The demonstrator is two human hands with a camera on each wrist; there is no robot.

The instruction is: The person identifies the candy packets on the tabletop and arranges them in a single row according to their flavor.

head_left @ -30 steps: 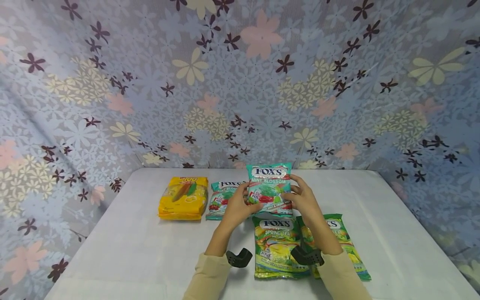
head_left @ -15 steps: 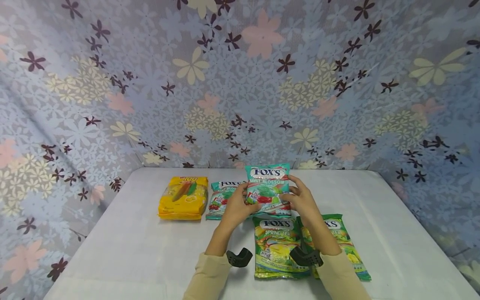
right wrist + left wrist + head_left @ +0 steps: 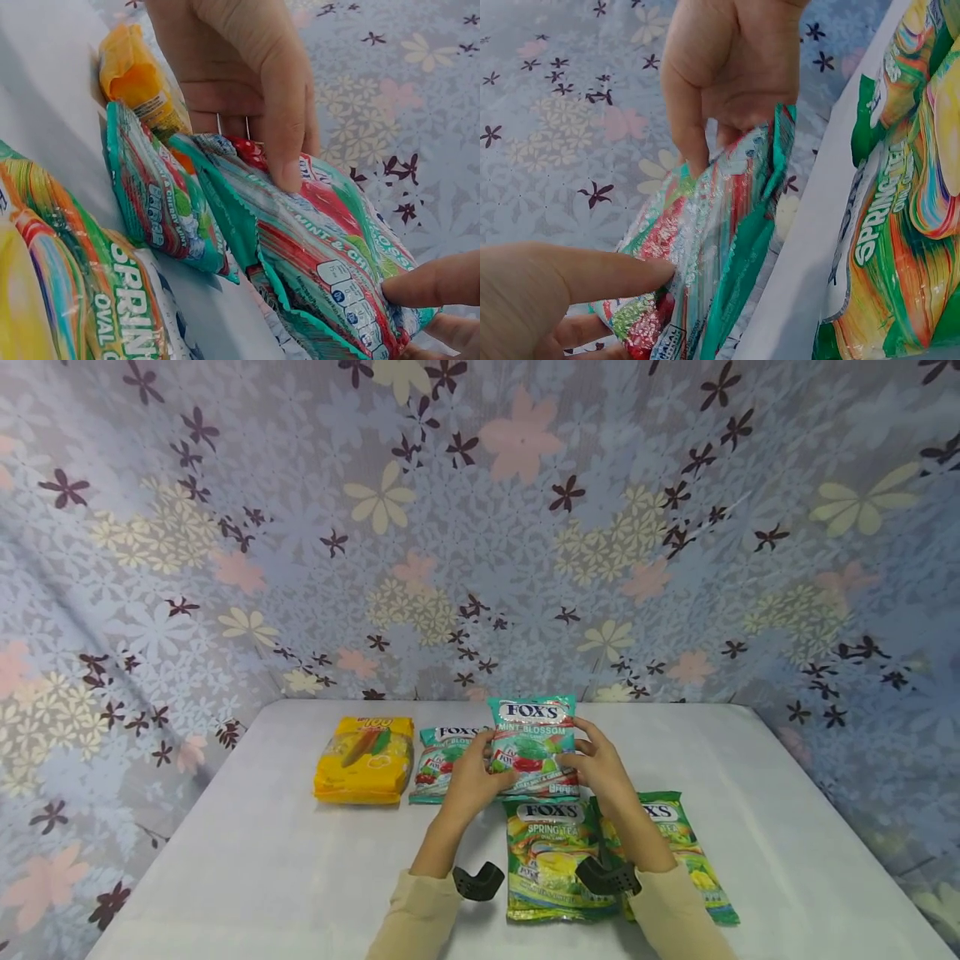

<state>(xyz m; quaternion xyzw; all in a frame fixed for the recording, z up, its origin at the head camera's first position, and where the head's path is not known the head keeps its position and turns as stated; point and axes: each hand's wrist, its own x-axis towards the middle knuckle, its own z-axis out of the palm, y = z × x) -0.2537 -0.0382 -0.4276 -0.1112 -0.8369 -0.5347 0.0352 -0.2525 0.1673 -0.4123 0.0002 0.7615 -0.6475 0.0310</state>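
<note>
Both hands hold one teal Fox's Mint Blossom candy bag point(image 3: 533, 739) between them, tilted up with its front toward the head camera. My left hand point(image 3: 472, 781) grips its left side, thumb on the front and fingers behind. On the right side, my right hand point(image 3: 603, 772) grips it the same way. In the left wrist view the bag point(image 3: 712, 217) shows its side and crimped bottom seam. A second Mint Blossom bag point(image 3: 437, 768) lies just left, partly hidden by my left hand. Below the held bag lies a green Spring Tea bag point(image 3: 555, 868).
Another Spring Tea bag point(image 3: 693, 852) lies to the right, partly under my right forearm. A yellow candy bag point(image 3: 365, 762) is at the left of the white table point(image 3: 247, 860). A floral cloth wall point(image 3: 480, 543) rises behind the table's far edge.
The held Mint Blossom bag has shifted slightly left with both hands. The whole head view has dipped a little. Both hands keep their grip.
</note>
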